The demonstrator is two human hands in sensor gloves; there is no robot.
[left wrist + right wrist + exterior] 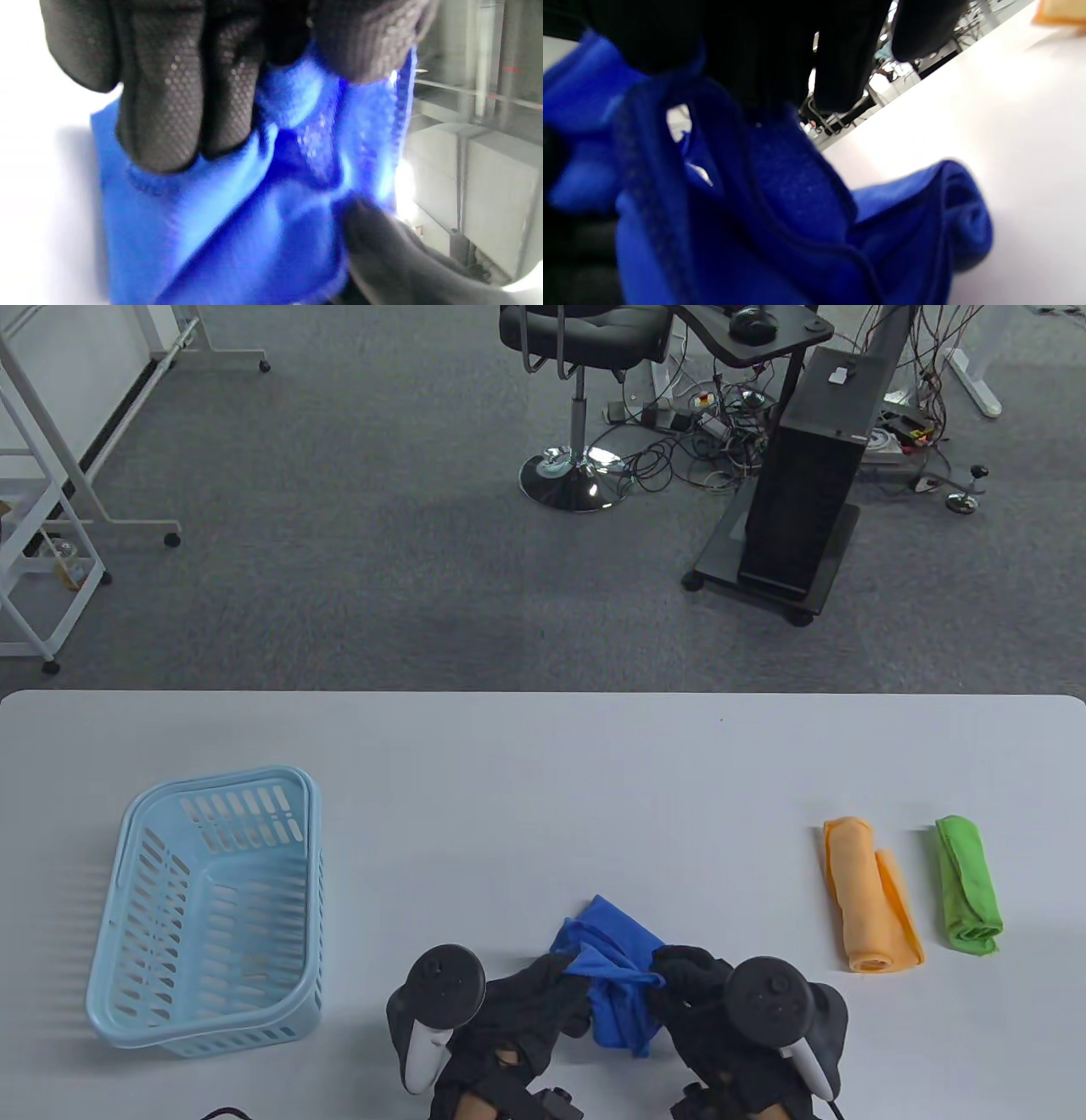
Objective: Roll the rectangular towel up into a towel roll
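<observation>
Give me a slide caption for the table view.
Both gloved hands grip a crumpled blue towel between a basket and two rolled towels.

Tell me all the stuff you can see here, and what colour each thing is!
blue towel: one, blue, crumpled, near table edge, between both hands
orange towel: one, orange, rolled, right side of table
green towel: one, green, rolled, right of the orange one
basket: one, light blue, left side of table
table: one, white
chair: one, black, on the floor beyond the table
left hand: black glove, grip on blue towel
right hand: black glove, grip on blue towel
</observation>
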